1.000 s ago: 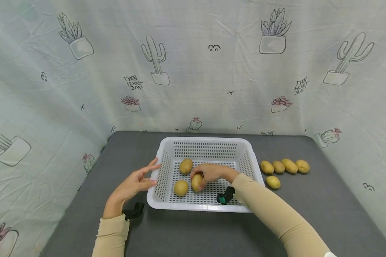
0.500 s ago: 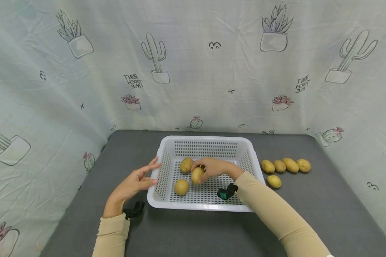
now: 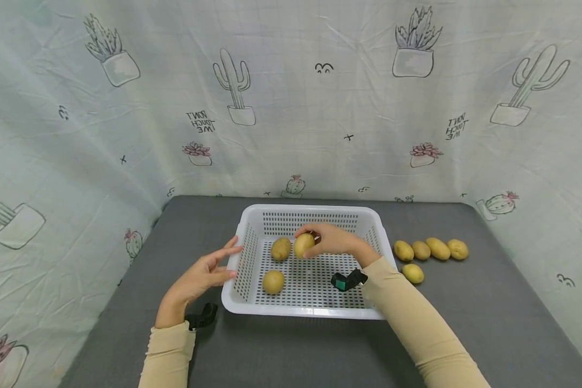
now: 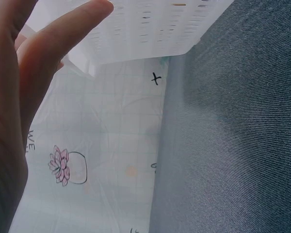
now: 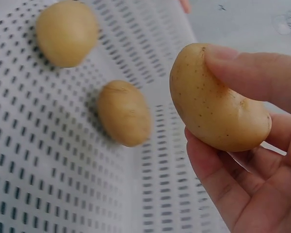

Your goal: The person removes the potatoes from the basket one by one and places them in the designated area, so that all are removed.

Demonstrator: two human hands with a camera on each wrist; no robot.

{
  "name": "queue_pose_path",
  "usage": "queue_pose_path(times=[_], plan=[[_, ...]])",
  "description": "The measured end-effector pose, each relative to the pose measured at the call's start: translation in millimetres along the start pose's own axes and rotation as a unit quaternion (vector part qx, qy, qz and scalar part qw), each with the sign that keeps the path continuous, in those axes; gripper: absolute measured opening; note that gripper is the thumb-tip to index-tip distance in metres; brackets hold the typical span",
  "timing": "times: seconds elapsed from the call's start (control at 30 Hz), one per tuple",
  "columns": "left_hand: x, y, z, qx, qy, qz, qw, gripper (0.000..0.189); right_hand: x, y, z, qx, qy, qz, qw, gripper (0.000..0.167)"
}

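My right hand (image 3: 334,238) pinches a pale yellow potato (image 5: 218,102) between thumb and fingers, lifted off the floor of the white plastic basket (image 3: 315,311). Two other potatoes lie in the basket: a brownish one (image 3: 281,249) just left of the held one, and a rounder one (image 3: 273,282) nearer the front. At the basket's left rim, my left hand (image 3: 201,277) rests with extended fingers touching the edge. The left wrist view has one finger (image 4: 82,22) against the slotted outer wall.
Right of the basket, several potatoes (image 3: 437,248) sit in a row on the grey tabletop (image 3: 291,350), with one more potato (image 3: 413,273) in front of them. A cactus-print sheet (image 3: 291,108) hangs behind and along the sides.
My right hand has raised the potato and carried it toward the back and slightly right, beside the brownish one. The left hand has stayed at the rim.
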State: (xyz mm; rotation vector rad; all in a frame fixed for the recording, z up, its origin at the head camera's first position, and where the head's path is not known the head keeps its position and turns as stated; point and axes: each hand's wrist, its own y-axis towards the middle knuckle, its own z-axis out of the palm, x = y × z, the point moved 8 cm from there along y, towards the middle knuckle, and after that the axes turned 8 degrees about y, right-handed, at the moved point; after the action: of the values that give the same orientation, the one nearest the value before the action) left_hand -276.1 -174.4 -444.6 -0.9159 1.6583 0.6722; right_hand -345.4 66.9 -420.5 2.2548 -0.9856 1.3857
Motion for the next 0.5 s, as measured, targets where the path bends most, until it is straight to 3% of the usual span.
queue_pose_path(times=[0.5], plan=[[1.3, 0.4, -1.0, 0.002, 0.003, 0.006, 1.0000, 0.067, 1.0, -24.8, -45.2, -0.113, 0.073, -0.024, 0.9906, 0.050]])
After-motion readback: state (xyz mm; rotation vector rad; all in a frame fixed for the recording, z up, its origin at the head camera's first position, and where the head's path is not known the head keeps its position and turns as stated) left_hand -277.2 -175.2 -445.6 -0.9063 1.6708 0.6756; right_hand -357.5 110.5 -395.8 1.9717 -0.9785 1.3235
